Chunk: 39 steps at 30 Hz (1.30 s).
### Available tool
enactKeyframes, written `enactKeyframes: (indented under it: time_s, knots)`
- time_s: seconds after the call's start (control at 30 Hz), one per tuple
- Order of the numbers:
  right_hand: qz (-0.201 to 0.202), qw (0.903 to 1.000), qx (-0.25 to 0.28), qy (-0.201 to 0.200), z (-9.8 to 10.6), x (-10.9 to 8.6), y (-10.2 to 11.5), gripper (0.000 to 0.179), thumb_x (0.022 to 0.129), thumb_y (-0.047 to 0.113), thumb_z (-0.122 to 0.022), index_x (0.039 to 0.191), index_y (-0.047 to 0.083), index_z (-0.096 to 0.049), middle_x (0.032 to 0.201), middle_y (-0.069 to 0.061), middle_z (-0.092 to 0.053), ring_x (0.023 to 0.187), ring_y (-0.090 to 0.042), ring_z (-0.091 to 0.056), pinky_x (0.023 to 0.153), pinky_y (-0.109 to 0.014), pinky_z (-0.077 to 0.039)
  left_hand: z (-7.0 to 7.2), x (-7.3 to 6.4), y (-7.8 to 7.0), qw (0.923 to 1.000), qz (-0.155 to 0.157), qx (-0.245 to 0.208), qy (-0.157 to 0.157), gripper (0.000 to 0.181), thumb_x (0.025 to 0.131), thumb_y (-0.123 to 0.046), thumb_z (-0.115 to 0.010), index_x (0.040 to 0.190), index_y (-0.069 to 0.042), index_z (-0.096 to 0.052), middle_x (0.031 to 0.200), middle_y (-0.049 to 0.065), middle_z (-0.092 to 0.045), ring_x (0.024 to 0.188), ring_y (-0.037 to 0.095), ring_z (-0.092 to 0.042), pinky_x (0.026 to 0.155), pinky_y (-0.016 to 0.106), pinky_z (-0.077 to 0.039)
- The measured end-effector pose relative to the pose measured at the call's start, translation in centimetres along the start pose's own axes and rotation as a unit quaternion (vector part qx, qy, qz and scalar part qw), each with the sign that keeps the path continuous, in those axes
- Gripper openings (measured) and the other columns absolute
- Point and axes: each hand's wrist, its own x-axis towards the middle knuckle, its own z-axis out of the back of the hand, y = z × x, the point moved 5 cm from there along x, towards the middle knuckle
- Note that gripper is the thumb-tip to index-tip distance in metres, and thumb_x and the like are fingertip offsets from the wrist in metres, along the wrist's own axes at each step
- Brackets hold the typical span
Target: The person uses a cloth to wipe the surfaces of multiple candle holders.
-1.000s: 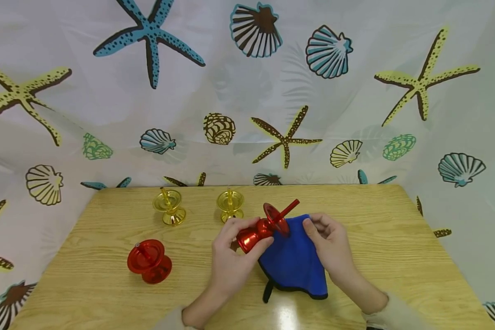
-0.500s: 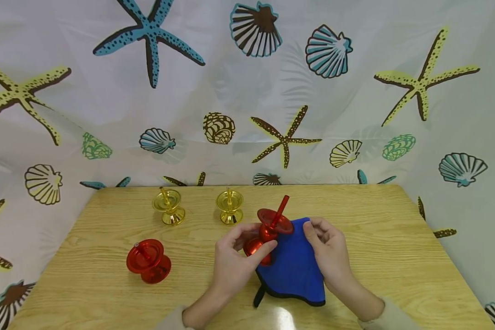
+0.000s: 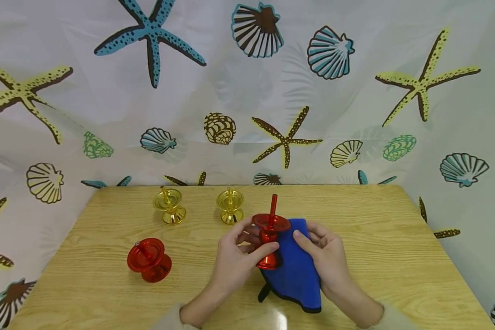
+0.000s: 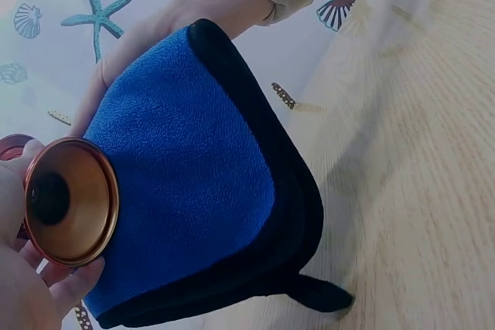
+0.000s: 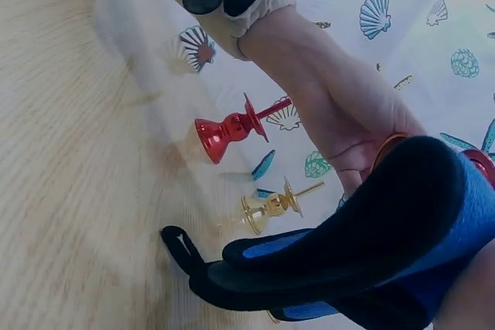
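Note:
My left hand point(image 3: 239, 256) grips a shiny red candle holder point(image 3: 268, 236) by its stem and foot, with its dish and spike pointing up. In the left wrist view the hollow underside of the foot point(image 4: 73, 202) faces the camera. My right hand point(image 3: 327, 254) pinches a blue cloth point(image 3: 297, 268) with black edging and a black loop. The cloth hangs folded right beside the candle holder, partly behind it in the head view. From the right wrist, the black-edged folds point(image 5: 332, 245) cover much of the held candle holder.
A second red candle holder point(image 3: 150, 261) stands on the wooden table point(image 3: 396, 256) at the left. Two gold candle holders, one left point(image 3: 172, 208) and one right point(image 3: 231, 206), stand toward the back. A shell-patterned cloth backdrop point(image 3: 239, 82) rises behind the table.
The held red candle holder has turned from leaning right to nearly upright and come slightly lower. The blue cloth has narrowed as the right hand moved a little inward. The standing holders stayed put.

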Motion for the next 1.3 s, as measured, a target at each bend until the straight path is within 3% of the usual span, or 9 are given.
enactKeyframes:
  time_s: [0.13,0.27,0.53,0.8,0.93,1.3]
  knots:
    - [0.030,0.9993,-0.017,-0.013,-0.2,-0.6,-0.1,0.022,0.101,0.007,-0.069,0.120,-0.003,-0.064,0.096,0.006,-0.080,0.086,-0.012,-0.079,0.076,-0.028,-0.065,-0.3,0.1,0.2,1.0000,0.005,-0.005,0.003,0.053,0.082,-0.013,-0.091,0.131,-0.017,-0.070,0.102,0.014,-0.071,0.079,0.014,-0.070,0.066,0.024,-0.060]
    - [0.110,0.9922,-0.055,-0.016,-0.5,-1.2,0.1,0.019,0.098,0.003,-0.071,0.114,-0.008,-0.066,0.101,0.007,-0.077,0.088,-0.011,-0.079,0.074,-0.027,-0.065,-0.6,0.0,0.4,0.9999,0.009,-0.007,0.008,0.049,0.083,-0.013,-0.090,0.128,-0.017,-0.071,0.103,0.017,-0.071,0.077,0.013,-0.071,0.064,0.025,-0.061]
    - [0.284,0.9541,-0.096,-0.007,-0.7,-2.6,0.8,0.018,0.095,-0.013,-0.065,0.112,-0.011,-0.070,0.108,0.011,-0.076,0.097,-0.006,-0.076,0.080,-0.023,-0.063,-0.7,0.0,0.5,0.9999,0.014,0.002,0.003,0.046,0.084,-0.016,-0.090,0.126,-0.017,-0.071,0.103,0.014,-0.072,0.076,0.015,-0.072,0.065,0.026,-0.062]
    - [0.391,0.9165,-0.081,0.029,-1.1,-4.1,2.0,0.030,0.091,-0.024,-0.062,0.115,-0.011,-0.071,0.115,0.011,-0.076,0.105,-0.005,-0.075,0.089,-0.020,-0.061,-0.6,-0.1,0.3,0.9998,0.014,0.013,-0.006,0.047,0.085,-0.016,-0.089,0.128,-0.016,-0.070,0.105,0.015,-0.072,0.077,0.015,-0.071,0.064,0.025,-0.061]
    - [0.402,0.9118,-0.082,0.024,-1.2,-4.3,2.3,0.031,0.090,-0.024,-0.063,0.116,-0.010,-0.071,0.116,0.011,-0.077,0.106,-0.005,-0.075,0.089,-0.019,-0.060,-0.6,-0.1,0.1,1.0000,0.005,0.007,-0.002,0.046,0.086,-0.014,-0.088,0.129,-0.015,-0.070,0.106,0.015,-0.072,0.076,0.014,-0.071,0.065,0.025,-0.061]
    - [0.374,0.9187,-0.125,-0.016,-1.5,-3.3,1.9,0.028,0.087,-0.018,-0.073,0.113,-0.006,-0.073,0.112,0.013,-0.075,0.104,-0.003,-0.074,0.083,-0.019,-0.062,-0.7,-0.4,0.2,0.9998,0.010,-0.015,0.002,0.047,0.087,-0.014,-0.087,0.129,-0.015,-0.068,0.107,0.015,-0.070,0.078,0.014,-0.068,0.066,0.024,-0.060]
